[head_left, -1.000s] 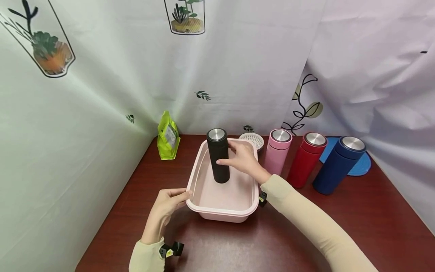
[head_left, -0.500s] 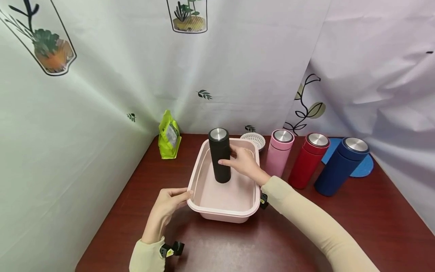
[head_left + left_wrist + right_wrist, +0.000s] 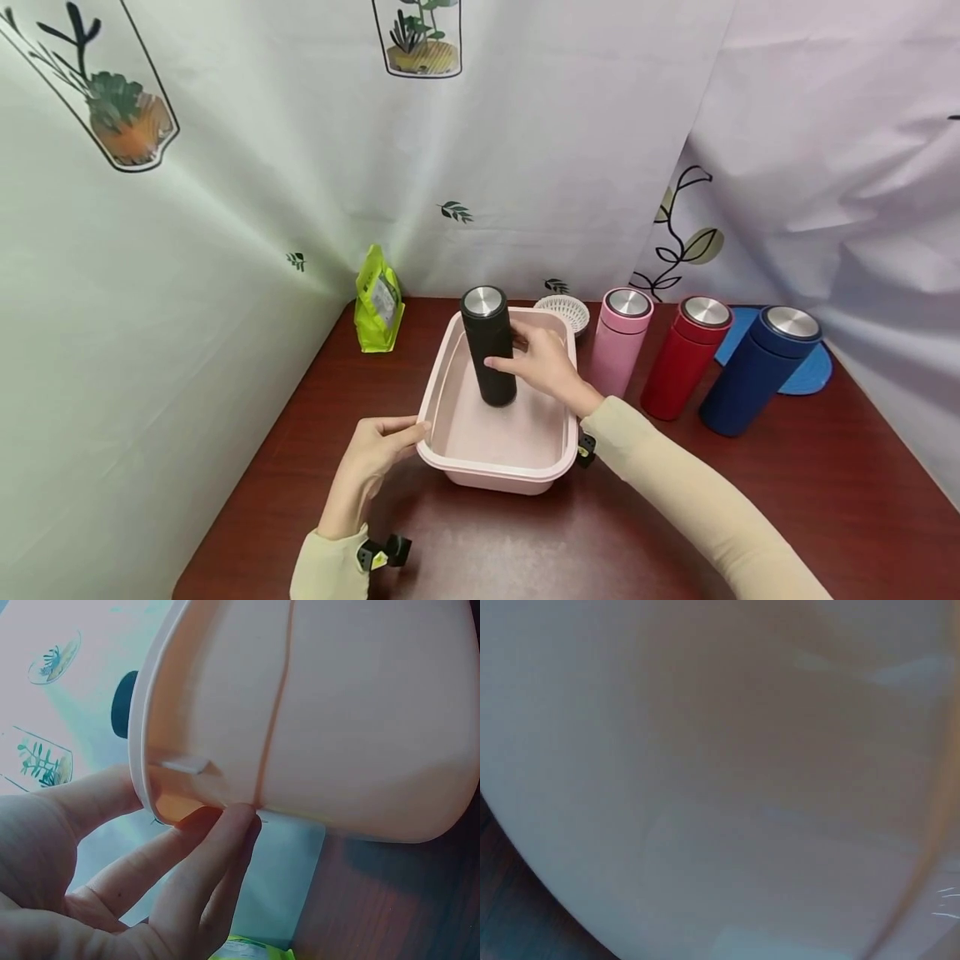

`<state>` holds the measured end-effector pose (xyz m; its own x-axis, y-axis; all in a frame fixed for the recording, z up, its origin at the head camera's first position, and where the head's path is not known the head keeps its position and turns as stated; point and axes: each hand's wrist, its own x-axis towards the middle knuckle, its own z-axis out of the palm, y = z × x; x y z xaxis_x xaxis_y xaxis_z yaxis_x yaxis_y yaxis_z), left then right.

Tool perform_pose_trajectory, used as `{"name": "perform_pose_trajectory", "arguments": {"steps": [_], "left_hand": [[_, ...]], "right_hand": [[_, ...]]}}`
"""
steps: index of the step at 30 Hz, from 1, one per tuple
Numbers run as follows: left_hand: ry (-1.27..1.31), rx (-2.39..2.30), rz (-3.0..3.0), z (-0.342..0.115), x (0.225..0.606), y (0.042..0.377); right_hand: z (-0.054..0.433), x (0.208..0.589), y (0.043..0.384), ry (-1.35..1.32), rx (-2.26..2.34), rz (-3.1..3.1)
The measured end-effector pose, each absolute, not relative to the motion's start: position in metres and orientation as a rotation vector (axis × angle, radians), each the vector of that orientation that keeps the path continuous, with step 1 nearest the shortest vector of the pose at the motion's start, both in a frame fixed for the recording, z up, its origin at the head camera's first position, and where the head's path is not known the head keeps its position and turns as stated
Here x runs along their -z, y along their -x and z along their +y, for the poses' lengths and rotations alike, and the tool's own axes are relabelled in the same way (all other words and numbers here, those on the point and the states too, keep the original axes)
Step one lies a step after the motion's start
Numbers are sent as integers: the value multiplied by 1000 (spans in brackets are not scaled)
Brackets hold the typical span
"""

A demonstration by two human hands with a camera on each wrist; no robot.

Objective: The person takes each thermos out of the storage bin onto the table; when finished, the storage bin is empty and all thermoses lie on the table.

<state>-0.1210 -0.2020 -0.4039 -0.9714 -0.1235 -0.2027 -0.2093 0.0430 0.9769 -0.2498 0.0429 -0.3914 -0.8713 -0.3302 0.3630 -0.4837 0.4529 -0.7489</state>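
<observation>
A black thermos point(image 3: 491, 354) with a steel-topped lid stands inside a pale pink basin point(image 3: 497, 463), leaning slightly. My right hand point(image 3: 542, 362) reaches over the basin's right rim and grips the thermos at mid-height, thumb in front; its other fingers are partly hidden behind. With my left hand point(image 3: 382, 446) I pinch the basin's left rim. In the left wrist view, the left thumb lies on the rim and the fingers point(image 3: 217, 855) bear on the wall from below. Only the basin's blurred outer wall point(image 3: 727, 787) fills the right wrist view, where no hand shows.
Right of the basin stand a pink thermos point(image 3: 618, 346), a red thermos point(image 3: 682, 362) and a blue thermos point(image 3: 756, 375). Behind them lies a blue round mat point(image 3: 806, 373). A white woven basket point(image 3: 568, 312) sits behind the basin, and a green pouch point(image 3: 377, 304) at the back left.
The whole scene shifts slightly right in the head view. Within the basin, the black thermos now leans a little more to the left at its top. Both hands keep their holds.
</observation>
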Motion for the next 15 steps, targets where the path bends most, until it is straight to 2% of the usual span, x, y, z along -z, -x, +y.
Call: {"name": "perform_pose_trajectory", "arguments": {"steps": [15], "left_hand": [[363,-2078,2252,-202,404,121]], "right_hand": [[58,363,229,-735,-1401,-2431]]}}
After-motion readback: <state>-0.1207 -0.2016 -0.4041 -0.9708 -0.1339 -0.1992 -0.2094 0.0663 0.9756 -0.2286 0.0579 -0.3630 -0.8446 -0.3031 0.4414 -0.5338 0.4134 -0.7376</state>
